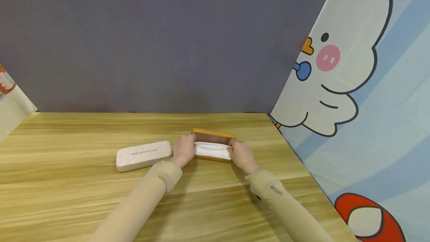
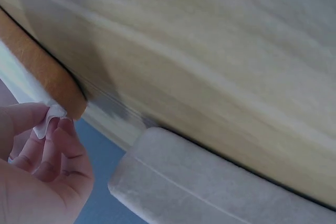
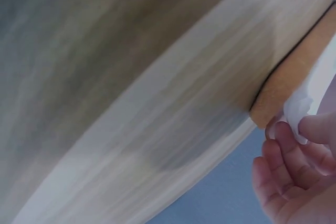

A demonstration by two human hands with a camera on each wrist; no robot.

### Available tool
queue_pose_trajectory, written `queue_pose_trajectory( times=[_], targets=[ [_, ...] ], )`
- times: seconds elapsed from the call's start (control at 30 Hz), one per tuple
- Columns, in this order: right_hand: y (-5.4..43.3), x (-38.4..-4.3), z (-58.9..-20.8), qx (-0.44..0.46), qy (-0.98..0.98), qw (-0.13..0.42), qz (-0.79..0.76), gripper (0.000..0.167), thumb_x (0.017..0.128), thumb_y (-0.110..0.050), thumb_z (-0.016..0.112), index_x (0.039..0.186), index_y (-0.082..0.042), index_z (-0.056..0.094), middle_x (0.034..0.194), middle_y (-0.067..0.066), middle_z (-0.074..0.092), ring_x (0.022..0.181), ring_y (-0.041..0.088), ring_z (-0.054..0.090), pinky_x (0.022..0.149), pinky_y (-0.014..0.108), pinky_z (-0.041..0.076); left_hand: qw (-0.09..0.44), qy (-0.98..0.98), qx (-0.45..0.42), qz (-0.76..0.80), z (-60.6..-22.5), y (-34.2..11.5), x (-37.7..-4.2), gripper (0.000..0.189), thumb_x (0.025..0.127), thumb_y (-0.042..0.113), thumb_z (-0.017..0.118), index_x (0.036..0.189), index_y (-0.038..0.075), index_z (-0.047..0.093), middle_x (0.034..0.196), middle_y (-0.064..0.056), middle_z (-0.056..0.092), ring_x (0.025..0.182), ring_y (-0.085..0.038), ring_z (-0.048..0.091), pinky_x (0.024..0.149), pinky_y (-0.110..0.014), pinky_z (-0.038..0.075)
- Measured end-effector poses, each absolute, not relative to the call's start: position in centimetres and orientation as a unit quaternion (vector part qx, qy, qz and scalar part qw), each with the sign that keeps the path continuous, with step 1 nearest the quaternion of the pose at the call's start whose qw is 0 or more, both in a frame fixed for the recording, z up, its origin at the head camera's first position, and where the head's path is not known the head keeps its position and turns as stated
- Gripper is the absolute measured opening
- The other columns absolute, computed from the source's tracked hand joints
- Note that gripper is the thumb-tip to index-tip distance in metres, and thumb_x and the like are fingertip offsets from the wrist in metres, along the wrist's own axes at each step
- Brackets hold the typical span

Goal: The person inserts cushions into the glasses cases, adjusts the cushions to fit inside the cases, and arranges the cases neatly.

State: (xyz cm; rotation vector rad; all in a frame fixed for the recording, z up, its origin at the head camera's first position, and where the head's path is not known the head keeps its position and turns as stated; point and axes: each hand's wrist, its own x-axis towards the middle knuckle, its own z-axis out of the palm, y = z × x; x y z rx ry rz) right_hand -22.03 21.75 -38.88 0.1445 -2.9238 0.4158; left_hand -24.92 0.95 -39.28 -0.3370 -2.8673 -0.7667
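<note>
An orange glasses case [image 1: 214, 132] stands open on the table, its lid raised at the back and a brown lining showing. Across its front half lies a white cloth [image 1: 211, 151]. My left hand [image 1: 184, 149] pinches the cloth's left end between thumb and fingers at the case's left side. At the opposite end, my right hand [image 1: 242, 157] pinches the cloth too, with a small fold of it sticking out by the thumb in the right wrist view. The cloth looks stretched between both hands. Whatever lies under it is hidden.
A closed pale grey-pink case [image 1: 143, 155] with dark lettering lies just left of my left hand. The wood-grain table [image 1: 84, 197] ends at a dark grey panel [image 1: 151, 47] at the back. On the right hangs a cartoon-printed curtain [image 1: 352, 152].
</note>
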Motion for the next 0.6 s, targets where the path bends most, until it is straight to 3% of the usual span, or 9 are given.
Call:
queue_pose_trajectory(
  times=[0.3, 0.6],
  targets=[
    [21.6, -22.4, -39.7, 0.073, -0.984, 0.131, 0.096, 0.011, 0.090, -0.014, 0.066, 0.085, -0.005, 0.063, 0.078, 0.011, 0.065, 0.064, 0.024, 0.061, 0.051, 0.036, 0.049, 0.090, -0.955, -0.116, -0.258, -39.8, 0.9, -25.1, 0.009, 0.088, 0.005, 0.062, 0.080, 0.007, 0.060, 0.083, -0.014, 0.069, 0.069, -0.028, 0.065, 0.047, -0.034, 0.045],
    [22.1, -22.5, -40.1, 0.063, -0.984, 0.109, 0.126, 0.008, 0.090, -0.013, 0.064, 0.091, -0.006, 0.066, 0.085, 0.010, 0.067, 0.068, 0.020, 0.060, 0.056, 0.033, 0.049, 0.078, -0.957, -0.123, -0.251, -39.8, 0.7, -25.1, 0.007, 0.088, 0.010, 0.065, 0.092, 0.005, 0.065, 0.093, -0.014, 0.071, 0.078, -0.028, 0.067, 0.054, -0.036, 0.051]
  ],
)
